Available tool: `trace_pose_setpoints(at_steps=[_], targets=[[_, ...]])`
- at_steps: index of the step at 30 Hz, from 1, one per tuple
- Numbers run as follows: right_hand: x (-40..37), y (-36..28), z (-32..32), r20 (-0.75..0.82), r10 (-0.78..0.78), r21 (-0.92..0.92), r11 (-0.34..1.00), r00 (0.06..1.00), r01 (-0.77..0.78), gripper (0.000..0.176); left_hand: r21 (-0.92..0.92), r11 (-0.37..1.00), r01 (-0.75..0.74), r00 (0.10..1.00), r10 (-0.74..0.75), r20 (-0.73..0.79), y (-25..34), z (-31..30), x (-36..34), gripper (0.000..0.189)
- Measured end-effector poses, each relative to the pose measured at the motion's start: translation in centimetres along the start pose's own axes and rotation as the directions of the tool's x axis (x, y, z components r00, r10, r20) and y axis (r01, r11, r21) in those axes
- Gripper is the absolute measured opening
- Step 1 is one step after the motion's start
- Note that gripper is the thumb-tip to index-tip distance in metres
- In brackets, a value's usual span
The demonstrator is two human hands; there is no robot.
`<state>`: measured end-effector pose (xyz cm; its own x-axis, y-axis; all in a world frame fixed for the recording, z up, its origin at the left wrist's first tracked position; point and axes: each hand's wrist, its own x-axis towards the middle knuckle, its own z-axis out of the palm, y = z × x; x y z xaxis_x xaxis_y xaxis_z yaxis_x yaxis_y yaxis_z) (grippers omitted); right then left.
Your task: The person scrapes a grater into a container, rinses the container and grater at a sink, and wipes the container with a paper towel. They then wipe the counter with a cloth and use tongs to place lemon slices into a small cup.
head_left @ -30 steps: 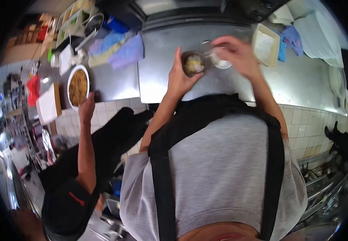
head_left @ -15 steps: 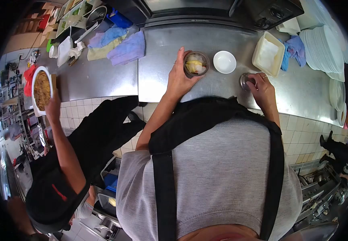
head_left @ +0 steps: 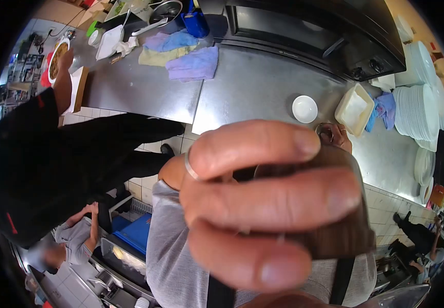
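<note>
Large and close to the camera, my left hand (head_left: 268,200) is wrapped round a dark, see-through glass (head_left: 334,236), which is tilted. Its contents are hidden behind my fingers. My right hand (head_left: 339,136) rests on the steel counter (head_left: 252,82), its fingers closed on a small round metal object (head_left: 326,132). Just above that hand sits an empty white bowl (head_left: 304,109). To its right, a cream plastic tub (head_left: 355,109) holds something white.
Folded cloths (head_left: 193,62) lie at the counter's upper left. A black oven (head_left: 293,31) stands behind. Plates (head_left: 417,113) are stacked at right. A co-worker in black (head_left: 78,133) holds an oval dish (head_left: 58,61) at left; another person (head_left: 75,238) is lower left.
My left hand has lifted the glass off the counter and brought it up close to the camera. The view has shifted and turned. The co-worker with the dish has moved further up the left side.
</note>
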<state>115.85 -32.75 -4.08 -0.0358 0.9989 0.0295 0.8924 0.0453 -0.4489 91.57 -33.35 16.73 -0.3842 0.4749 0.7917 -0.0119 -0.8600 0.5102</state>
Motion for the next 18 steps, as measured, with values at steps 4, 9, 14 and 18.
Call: trace_pose_setpoints(at_steps=[4, 9, 14, 18], targets=[[0.3, -0.3, -0.2, 0.023, -0.024, 0.002, 1.0, 0.999, 0.024, 0.024, -0.079, 0.834, 0.546, 0.834, -0.55, -0.038, 6.9, -0.3, 2.5, 0.029], [0.2, -0.7, -0.5, 0.04, -0.002, 0.011, 1.0, 0.999, 0.001, 0.023, -0.171, 0.881, 0.441, 0.897, -0.427, 0.116, 5.5, -2.7, 2.0, 0.028], [0.1, -1.8, -1.1, 0.041, 0.036, 0.022, 0.999, 0.998, -0.037, 0.023, 0.124, 0.96, 0.25, 0.845, -0.279, 0.457, -2.9, -6.7, 1.2, 0.059], [0.0, -1.3, -0.6, 0.021, 0.04, -0.009, 0.999, 0.999, -0.04, 0.023, 0.414, 0.891, 0.187, 0.715, -0.412, 0.565, -9.8, -9.3, -3.0, 0.09]])
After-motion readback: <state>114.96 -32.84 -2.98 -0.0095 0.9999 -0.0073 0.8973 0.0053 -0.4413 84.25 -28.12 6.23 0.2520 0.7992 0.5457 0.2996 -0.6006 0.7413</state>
